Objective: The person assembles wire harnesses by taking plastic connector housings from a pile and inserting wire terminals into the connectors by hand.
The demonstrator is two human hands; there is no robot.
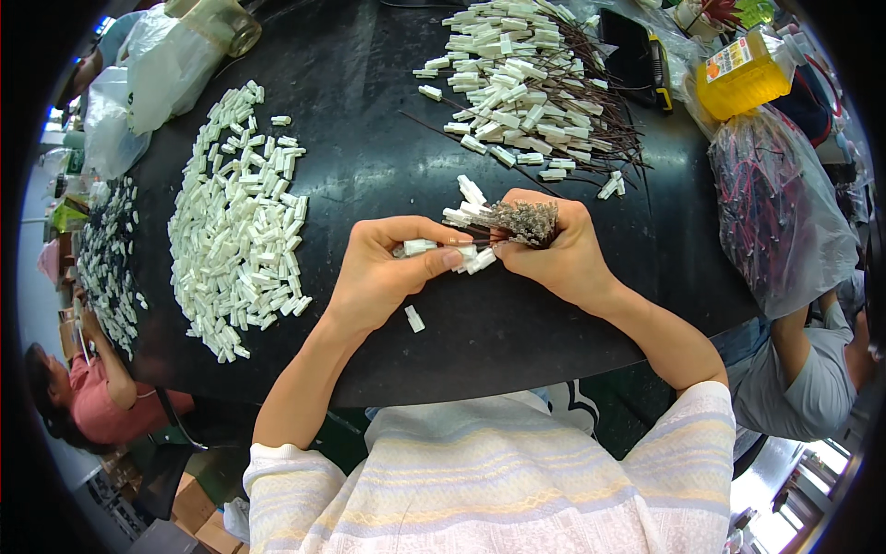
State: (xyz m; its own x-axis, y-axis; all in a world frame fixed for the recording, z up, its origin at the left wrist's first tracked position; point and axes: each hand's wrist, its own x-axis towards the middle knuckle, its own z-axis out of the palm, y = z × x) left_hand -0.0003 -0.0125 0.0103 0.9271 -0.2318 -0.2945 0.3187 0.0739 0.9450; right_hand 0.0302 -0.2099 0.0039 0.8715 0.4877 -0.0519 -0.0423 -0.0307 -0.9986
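Observation:
My right hand (563,245) is closed round a bundle of thin brown wires (524,222), whose massed ends show small metal tips. Several white plastic connector housings (471,191) cluster at the bundle's left side. Between the thumb and fingers of my left hand (388,268) is a white connector housing (418,246), held close against the wires. Just below that hand, a single white housing (414,319) lies loose on the black table (517,342). How the wires meet the housings is partly hidden by my fingers.
A broad pile of white housings (240,231) spreads to the left. Farther off lies a heap of housings on brown wires (517,83). At right are a yellow-liquid bottle (748,76), a black-and-yellow tool (661,74) and a clear bag of red wires (775,212). People sit on both sides.

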